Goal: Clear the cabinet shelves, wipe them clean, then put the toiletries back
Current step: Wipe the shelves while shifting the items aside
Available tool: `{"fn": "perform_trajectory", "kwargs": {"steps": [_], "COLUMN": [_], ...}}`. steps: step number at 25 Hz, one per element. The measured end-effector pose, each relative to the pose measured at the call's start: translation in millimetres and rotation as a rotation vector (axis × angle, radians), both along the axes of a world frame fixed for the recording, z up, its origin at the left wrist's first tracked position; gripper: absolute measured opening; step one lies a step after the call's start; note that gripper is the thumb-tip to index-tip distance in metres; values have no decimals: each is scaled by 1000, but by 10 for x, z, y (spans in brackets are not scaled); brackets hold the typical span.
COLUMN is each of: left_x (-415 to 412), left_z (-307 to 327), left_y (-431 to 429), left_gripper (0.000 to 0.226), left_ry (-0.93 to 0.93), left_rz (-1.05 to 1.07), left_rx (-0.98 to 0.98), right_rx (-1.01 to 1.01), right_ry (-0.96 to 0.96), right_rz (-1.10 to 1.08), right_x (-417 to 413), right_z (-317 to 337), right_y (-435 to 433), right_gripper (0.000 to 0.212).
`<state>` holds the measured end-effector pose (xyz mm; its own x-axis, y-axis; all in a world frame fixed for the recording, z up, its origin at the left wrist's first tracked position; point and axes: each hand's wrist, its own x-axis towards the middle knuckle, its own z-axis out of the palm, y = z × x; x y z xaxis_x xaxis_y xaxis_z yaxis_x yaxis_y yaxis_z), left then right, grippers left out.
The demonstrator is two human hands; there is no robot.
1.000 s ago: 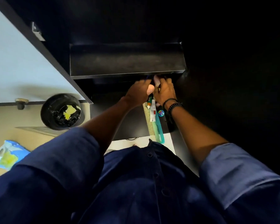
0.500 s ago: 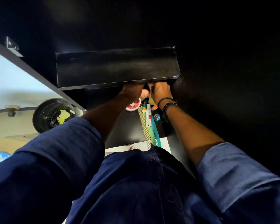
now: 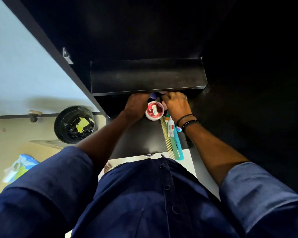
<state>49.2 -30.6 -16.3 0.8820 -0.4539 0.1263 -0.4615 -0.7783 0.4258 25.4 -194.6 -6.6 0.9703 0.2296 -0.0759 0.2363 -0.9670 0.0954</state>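
Black shelf (image 3: pixel 138 140), round red-topped white tub (image 3: pixel 154 111)

Your left hand (image 3: pixel 137 105) and right hand (image 3: pixel 176 106) reach far forward, close together, knuckles up; fingertips hidden, grip undetermined.

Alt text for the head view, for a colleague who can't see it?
The left hand and right hand reach under a black cabinet shelf, flanking a red round tub; whether they hold anything is unclear. A toothpaste tube, yellow comb and teal comb lie beside the right wrist; a black bin stands on the floor at left.
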Motion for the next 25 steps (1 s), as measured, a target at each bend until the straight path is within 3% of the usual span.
{"fn": "perform_trajectory", "kwargs": {"steps": [3, 6, 9, 13, 14, 16, 19, 25], "left_x": [-21, 15, 39, 63, 60, 74, 81, 58], "left_z": [-1, -59, -29, -57, -60, -67, -33, 1], "left_y": [302, 551, 710, 869, 870, 858, 823, 795], "left_gripper": [19, 20, 19, 34, 34, 33, 32, 31], "left_ry": [13, 73, 166, 307, 332, 349, 356, 335], "left_rz": [23, 20, 83, 151, 173, 194, 230, 229], "left_rx": [18, 113, 122, 310, 333, 387, 465, 505], "right_rx": [-53, 70, 171, 213, 249, 280, 317, 417], "right_ry": [66, 167, 221, 291, 236, 160, 369, 356], "right_rz": [125, 159, 94, -40, -69, -104, -37, -44], "right_x": [22, 107, 183, 279, 310, 378, 411, 421], "right_z": [45, 99, 86, -59, -68, -39, -27, -95], "right_y": [322, 631, 845, 1043, 1096, 1175, 1268, 1320], "right_gripper": [31, 41, 43, 37, 35, 37, 43, 45]}}
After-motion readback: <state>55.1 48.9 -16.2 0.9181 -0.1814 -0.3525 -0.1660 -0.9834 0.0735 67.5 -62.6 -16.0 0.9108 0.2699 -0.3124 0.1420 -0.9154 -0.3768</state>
